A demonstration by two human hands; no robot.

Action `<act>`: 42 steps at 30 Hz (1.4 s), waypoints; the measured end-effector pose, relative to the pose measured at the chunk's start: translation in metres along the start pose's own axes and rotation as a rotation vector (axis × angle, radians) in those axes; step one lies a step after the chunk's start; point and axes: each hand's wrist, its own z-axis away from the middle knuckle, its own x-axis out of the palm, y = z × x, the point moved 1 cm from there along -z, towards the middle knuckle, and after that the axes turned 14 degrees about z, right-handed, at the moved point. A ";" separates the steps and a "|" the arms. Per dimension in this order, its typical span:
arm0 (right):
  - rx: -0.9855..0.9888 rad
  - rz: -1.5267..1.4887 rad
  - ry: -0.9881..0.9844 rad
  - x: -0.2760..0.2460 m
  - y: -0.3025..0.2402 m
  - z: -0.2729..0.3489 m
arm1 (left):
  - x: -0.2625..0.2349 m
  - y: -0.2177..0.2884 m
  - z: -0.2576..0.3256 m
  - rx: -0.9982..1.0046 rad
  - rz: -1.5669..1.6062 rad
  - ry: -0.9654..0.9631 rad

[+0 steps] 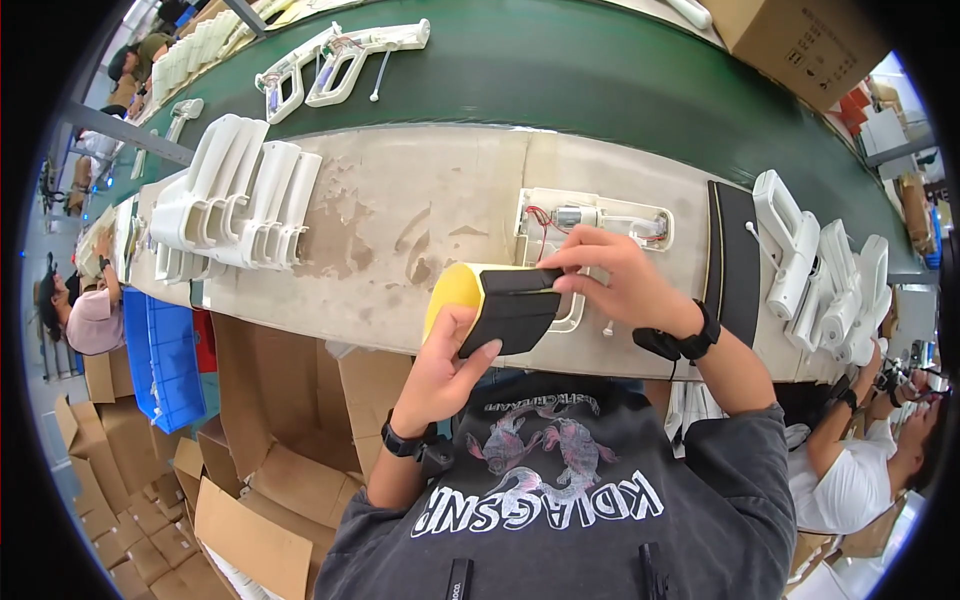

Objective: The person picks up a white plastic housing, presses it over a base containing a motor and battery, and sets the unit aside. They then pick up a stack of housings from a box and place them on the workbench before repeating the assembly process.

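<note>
My left hand (438, 372) grips a curled sheet of black foam (512, 322) with a yellow backing (455, 292), thumb on the black face. The foam is cut into strips. At its upper right corner, the fingers of my right hand (625, 280) pinch the end of one black strip. Whether that strip has come loose from the backing is hard to tell. Just beyond my hands lies an open white plastic housing (648, 215) with a small motor (575, 216) and red wires inside. My right hand covers part of it, and its handle loop shows below that hand.
White plastic shells (235, 195) stand in a row at left. More white housings (795, 250) lie at right beside a long black foam sheet (735, 265). Wired assemblies (345, 62) rest on the green conveyor belt (530, 75). Cardboard boxes, a blue bin (165, 360) and co-workers are nearby.
</note>
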 end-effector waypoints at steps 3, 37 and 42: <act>0.025 0.117 0.135 -0.009 0.019 -0.006 | -0.004 0.002 0.002 0.034 0.097 0.002; 0.541 -0.017 0.799 -0.018 0.112 0.031 | 0.057 -0.031 -0.177 0.404 -1.136 -0.219; 0.540 -0.055 0.805 -0.018 0.113 0.031 | 0.058 -0.028 -0.176 0.440 -1.190 -0.255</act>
